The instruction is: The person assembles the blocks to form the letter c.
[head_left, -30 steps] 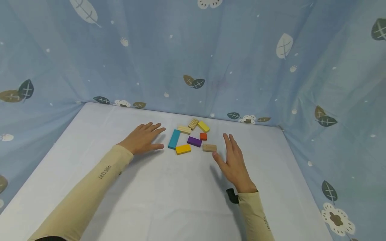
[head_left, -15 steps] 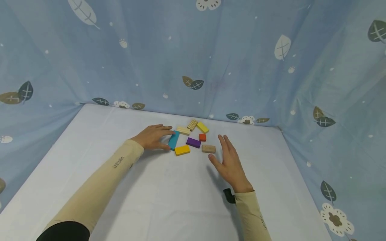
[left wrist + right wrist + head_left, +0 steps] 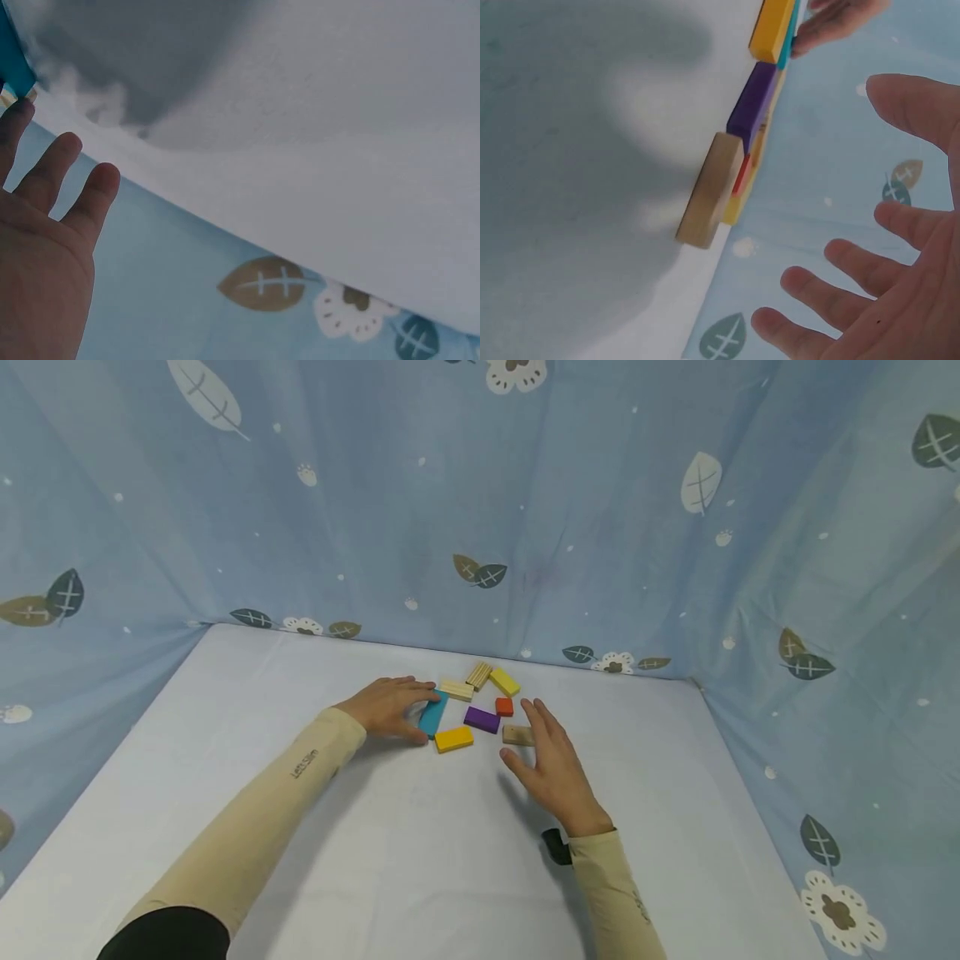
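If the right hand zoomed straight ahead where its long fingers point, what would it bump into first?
Probably the yellow block at the back, just beyond the red block. But the right hand seems to hover above the table, and its height is hard to judge, so it might pass over.

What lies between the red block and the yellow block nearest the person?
The purple block lies between the red block and that yellow block; head and right wrist views both show it.
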Action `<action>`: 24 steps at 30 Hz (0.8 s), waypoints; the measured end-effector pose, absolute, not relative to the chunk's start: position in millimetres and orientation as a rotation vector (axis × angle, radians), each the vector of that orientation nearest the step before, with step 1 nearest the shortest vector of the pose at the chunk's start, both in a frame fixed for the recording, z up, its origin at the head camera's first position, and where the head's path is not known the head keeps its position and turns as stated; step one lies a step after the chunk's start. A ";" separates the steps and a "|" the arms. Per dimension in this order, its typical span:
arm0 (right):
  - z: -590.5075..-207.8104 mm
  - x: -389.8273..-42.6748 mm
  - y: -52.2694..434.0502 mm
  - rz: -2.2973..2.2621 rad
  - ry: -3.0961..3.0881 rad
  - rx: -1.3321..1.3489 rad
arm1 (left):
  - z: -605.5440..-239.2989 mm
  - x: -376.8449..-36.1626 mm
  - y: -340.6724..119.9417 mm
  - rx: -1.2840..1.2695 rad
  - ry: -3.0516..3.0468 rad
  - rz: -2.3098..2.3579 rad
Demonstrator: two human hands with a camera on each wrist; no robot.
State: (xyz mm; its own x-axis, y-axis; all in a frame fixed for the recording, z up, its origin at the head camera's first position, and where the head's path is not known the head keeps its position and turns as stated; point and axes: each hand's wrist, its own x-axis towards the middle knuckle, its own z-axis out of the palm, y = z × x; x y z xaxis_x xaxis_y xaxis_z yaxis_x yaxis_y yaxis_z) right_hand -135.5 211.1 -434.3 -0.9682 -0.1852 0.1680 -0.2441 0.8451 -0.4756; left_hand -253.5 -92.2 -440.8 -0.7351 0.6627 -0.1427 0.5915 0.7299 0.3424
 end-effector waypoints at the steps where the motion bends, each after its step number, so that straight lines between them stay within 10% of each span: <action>1: -433.6 -135.7 209.8 0.770 -2.902 0.349 | -440.0 -253.7 -91.4 0.993 2.679 0.392; 24: -436.9 -153.0 173.9 0.722 -2.972 0.530 | -432.6 -232.4 -122.5 0.983 2.736 0.376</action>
State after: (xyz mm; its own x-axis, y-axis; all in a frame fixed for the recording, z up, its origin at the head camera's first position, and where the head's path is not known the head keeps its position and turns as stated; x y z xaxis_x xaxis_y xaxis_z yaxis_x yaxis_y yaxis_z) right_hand -153.0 173.9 -436.9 -0.9409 -0.3182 0.1157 -0.3359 0.8335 -0.4387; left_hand -232.4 -122.5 -432.6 -0.7556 0.6459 -0.1094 0.5925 0.7450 0.3065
